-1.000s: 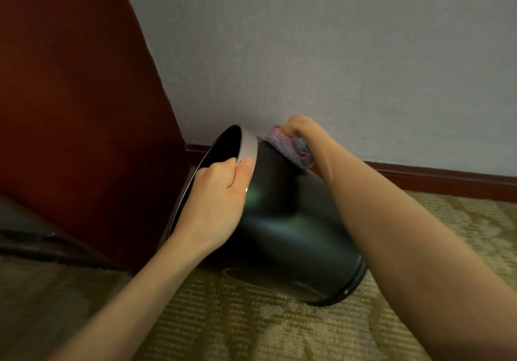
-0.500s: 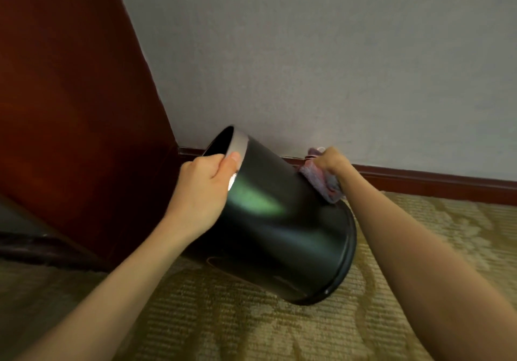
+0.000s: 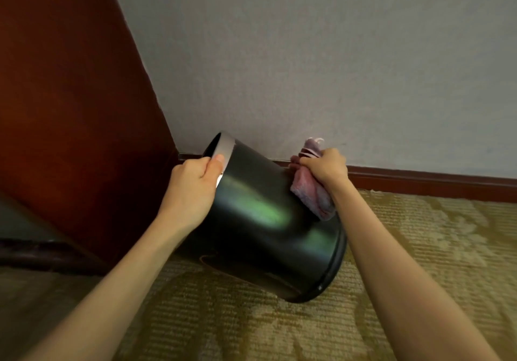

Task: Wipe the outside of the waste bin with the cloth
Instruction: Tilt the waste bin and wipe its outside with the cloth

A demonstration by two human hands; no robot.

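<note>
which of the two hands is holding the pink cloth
The right hand holds the bunched pink cloth, pressed against the side of the tilted glossy black waste bin. The left hand only grips the bin's rim, with no cloth.

Left of frame: we see the wooden panel (image 3: 64, 109) just beside the waste bin (image 3: 268, 229).
Behind: wall (image 3: 307, 53) and baseboard (image 3: 419, 180) close.
Lower right: open carpet (image 3: 419, 248).
</note>
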